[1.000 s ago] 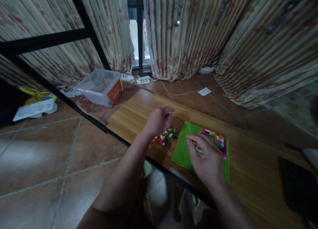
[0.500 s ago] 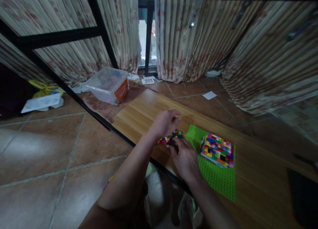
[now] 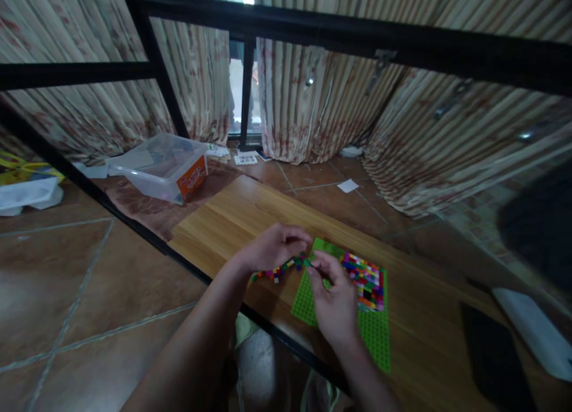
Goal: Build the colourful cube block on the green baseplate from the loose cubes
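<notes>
Pinched between the thumb and fingers of my right hand (image 3: 335, 293) is a small green toy brick (image 3: 307, 262), held over the left edge of the green baseplate (image 3: 375, 334). My left hand (image 3: 277, 246) arches over a pile of loose bricks (image 3: 273, 273) in several colours; its fingers are bent, with a gap to the thumb, and I see nothing in them. Part of the pile is hidden beneath it. On the baseplate stands a multicoloured block of stacked bricks (image 3: 366, 278), partly covered by my right hand.
The wooden tabletop (image 3: 236, 209) has a dark frame edge. Beyond its far left end sits a clear plastic box (image 3: 165, 167) with an orange label. A dark flat panel (image 3: 494, 355) and a pale slab (image 3: 531, 325) lie at the right. White paper (image 3: 347, 186) is on the floor.
My right hand has lifted off the loose pile with a green brick between its fingertips. My left hand stays above the pile. The view has swung to the right.
</notes>
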Demonstrator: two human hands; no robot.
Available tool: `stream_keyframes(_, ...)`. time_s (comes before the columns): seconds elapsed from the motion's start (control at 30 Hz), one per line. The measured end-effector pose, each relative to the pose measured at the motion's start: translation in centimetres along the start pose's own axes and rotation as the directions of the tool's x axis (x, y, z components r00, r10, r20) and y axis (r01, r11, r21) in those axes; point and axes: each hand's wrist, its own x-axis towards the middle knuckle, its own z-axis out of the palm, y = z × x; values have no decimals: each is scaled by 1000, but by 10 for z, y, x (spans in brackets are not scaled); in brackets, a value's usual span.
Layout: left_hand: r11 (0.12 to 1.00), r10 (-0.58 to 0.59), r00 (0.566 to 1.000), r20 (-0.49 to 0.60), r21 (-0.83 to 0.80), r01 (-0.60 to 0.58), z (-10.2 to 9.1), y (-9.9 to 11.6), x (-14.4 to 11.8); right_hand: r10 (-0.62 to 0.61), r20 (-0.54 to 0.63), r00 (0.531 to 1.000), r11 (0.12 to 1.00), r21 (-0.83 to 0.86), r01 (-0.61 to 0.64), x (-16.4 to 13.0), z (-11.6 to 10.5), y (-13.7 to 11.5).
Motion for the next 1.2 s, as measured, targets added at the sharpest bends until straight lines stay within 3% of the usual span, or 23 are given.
stream_keyframes(0.1, 999, 15, 993, 119, -44, -9, 5, 7, -1, 15, -39, 999, 998, 69, -13, 3, -7, 1)
stream_keyframes(0.2, 999, 14, 992, 125, -36, -9, 14, 12, 1, 26, -66, 998, 997, 77, -20, 6, -12, 4)
stream_keyframes(0.43, 986, 38, 997, -71, 164, -26, 45, 16, 8, 43, -158, 987, 997, -60, -53, 8, -20, 7)
stream_keyframes(0.67, 982, 82, 965, -250, 188, -34, 69, 19, 7, 28, -219, 975, 982, -174, -67, 11, -27, 9)
stream_keyframes(0.8, 987, 70, 946, -316, 161, -20, 72, 13, 7, 4, -282, 960, 983, -175, -56, 16, -44, 11)
stream_keyframes(0.93, 991, 54, 970, -238, 135, -22, 71, 5, 9, -61, -398, 915, 984, -176, -11, 25, -68, 22)
stream_keyframes(1.07, 985, 64, 985, -158, 171, -36, 76, 4, 10, 50, -478, 877, 991, -87, -104, 32, -82, 37)
stream_keyframes(1.2, 970, 84, 986, -144, 236, -49, 82, 5, 15, 116, -504, 856, 991, 3, -133, 33, -84, 40)
